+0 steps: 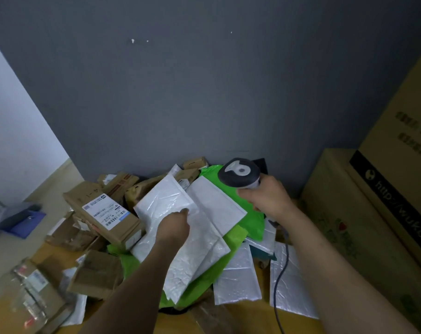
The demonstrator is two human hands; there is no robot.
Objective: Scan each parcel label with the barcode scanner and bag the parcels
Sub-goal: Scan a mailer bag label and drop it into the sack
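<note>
One scanner (239, 173) within right grip (269, 196)

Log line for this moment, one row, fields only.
left hand: pinches white envelope | right hand: grips scanner | envelope label: none in view | green bag: under envelopes

Atop the bag (254, 221), mailers (161, 201); boxes (108, 213) left, scanner (238, 175) above, cartons (349, 213) right
</note>
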